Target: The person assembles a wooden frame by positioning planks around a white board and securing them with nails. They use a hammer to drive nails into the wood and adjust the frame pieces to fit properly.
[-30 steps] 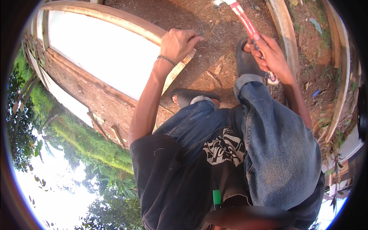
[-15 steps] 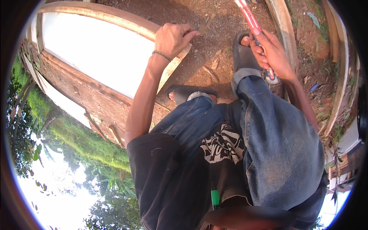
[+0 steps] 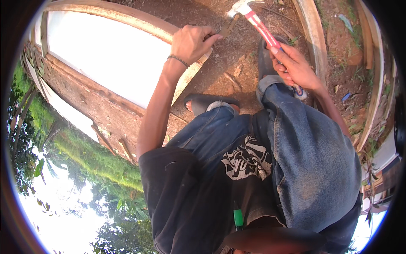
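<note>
My right hand [image 3: 294, 63] is wrapped round the red and blue handle of a claw hammer [image 3: 263, 29]. The hammer's metal head is at the top of the view, right of my left hand and apart from it. At the near right corner of a wooden frame [image 3: 122, 13] with a bright white panel [image 3: 101, 55], my left hand [image 3: 192, 42] rests with fingers curled and thumb pressed to the forefinger. Whatever is in that pinch, if anything, is too small or hidden to make out.
Bare brown soil [image 3: 220, 76] with wood scraps lies around my sandalled feet. A long timber [image 3: 312, 38] runs along the right, with more boards [image 3: 376, 93] beyond it. Grass and shrubs [image 3: 97, 156] grow at the left.
My right hand has tilted the hammer to the left and lowered it, bringing its head into view. My left hand has barely moved at the frame's corner.
</note>
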Tool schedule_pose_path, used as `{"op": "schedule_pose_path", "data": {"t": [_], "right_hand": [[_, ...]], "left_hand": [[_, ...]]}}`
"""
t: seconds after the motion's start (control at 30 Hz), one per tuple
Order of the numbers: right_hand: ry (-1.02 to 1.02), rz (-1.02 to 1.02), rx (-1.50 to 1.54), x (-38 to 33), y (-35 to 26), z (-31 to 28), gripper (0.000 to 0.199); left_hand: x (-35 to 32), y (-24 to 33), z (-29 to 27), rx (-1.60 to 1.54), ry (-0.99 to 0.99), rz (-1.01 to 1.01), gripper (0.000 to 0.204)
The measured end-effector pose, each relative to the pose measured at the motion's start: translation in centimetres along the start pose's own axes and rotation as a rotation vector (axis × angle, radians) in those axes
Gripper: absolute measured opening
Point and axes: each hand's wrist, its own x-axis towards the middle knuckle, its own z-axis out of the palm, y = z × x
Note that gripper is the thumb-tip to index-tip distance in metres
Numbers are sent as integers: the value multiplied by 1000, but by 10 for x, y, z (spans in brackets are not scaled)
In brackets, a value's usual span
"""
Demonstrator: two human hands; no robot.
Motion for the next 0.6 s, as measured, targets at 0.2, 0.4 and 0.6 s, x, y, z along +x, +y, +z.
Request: {"op": "schedule_pose_path", "data": {"t": [0.2,0.4,0.6], "right_hand": [[145,-24,60,1,-5,-5,31],[229,-50,84,1,-11,-4,33],[3,60,-40,6,-2,6,33]], "left_hand": [[-33,-10,-7,204,237,268,82],[-77,-34,19,359,126,75,116],[-73,-37,33,266,190,73,105]]}}
